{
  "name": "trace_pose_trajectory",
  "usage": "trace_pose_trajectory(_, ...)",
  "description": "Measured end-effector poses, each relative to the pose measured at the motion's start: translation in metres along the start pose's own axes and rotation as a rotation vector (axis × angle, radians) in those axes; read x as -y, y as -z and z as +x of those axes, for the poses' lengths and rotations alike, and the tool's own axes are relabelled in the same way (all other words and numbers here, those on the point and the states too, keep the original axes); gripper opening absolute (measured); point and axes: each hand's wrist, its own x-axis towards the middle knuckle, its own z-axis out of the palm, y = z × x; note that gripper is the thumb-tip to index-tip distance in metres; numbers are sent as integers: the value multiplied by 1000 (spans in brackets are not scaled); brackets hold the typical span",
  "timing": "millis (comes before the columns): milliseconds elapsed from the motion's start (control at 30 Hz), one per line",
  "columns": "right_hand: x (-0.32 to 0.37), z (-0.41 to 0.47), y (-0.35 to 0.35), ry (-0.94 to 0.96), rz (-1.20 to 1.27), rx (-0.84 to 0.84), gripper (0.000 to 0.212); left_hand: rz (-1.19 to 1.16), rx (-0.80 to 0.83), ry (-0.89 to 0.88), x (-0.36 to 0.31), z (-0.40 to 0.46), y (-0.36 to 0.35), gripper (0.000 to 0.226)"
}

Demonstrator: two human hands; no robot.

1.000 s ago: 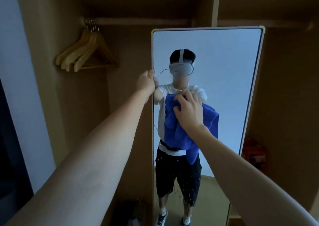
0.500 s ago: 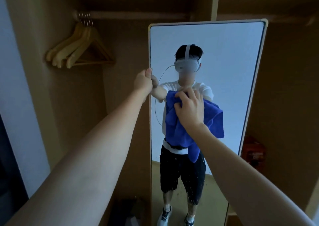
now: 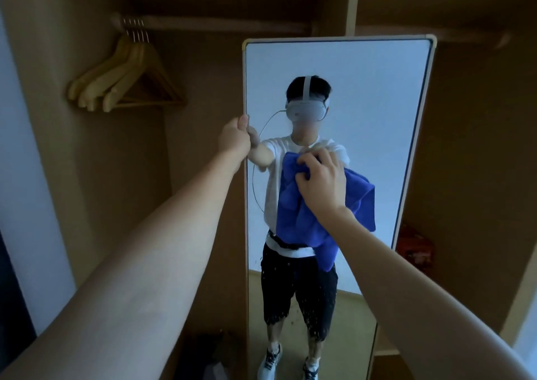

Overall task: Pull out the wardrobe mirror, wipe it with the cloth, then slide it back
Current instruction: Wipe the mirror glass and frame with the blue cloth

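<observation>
Now the wardrobe mirror (image 3: 363, 95) is seen standing upright and pulled out of the wardrobe (image 3: 470, 135), filling the frame from about twelve o'clock down to six. Compared with the views of a second and half a second ago, its top edge sits lower in the frame and more of the glass is shown, though the camera has also tilted, so how much the panel itself has moved cannot be told. The hands have kept their places on it.

The left hand (image 3: 235, 140) is closed round the mirror's left frame edge, at roughly ten o'clock from the frame's centre, with the thumb up along the edge. The right hand (image 3: 322, 179) is curled into the blue cloth (image 3: 293, 205), which is bunched and pressed against the glass just right of centre; the cloth hangs down from under the fingers, and its reflection is hard to separate from the cloth itself.

From this it is judged that the pulling-out is done and the wiping is in hand, with most of the glass above and below the cloth not yet shown as covered. Sliding back is still to come.

Wooden hangers (image 3: 125, 80) are hung on the rail (image 3: 220, 26) at eleven o'clock, and a red object (image 3: 415, 246) is seen at four o'clock behind the mirror.
</observation>
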Motion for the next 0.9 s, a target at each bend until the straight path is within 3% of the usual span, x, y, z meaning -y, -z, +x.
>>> trace_pose_trajectory(67,5,18,9,-26,11,44,20,-23,18,3,1,0,1,33)
trace_pose_trajectory(233,15,59,28,-55,42,-62,25,0,67,2,4,-1,4,35)
trace_pose_trajectory(467,-5,-19,0,-69,0,-10,18,-53,60,19,2,-10,5,36)
trace_pose_trajectory(633,1,17,18,-63,18,13,20,-15,57,53,6,-18,1,49)
trace_pose_trajectory(767,4,52,31,-127,78,-53,24,-15,82,53,12,-13,-1,45)
trace_pose_trajectory(900,-12,8,17,-95,92,-36,18,-19,54,46,15,-15,-3,31)
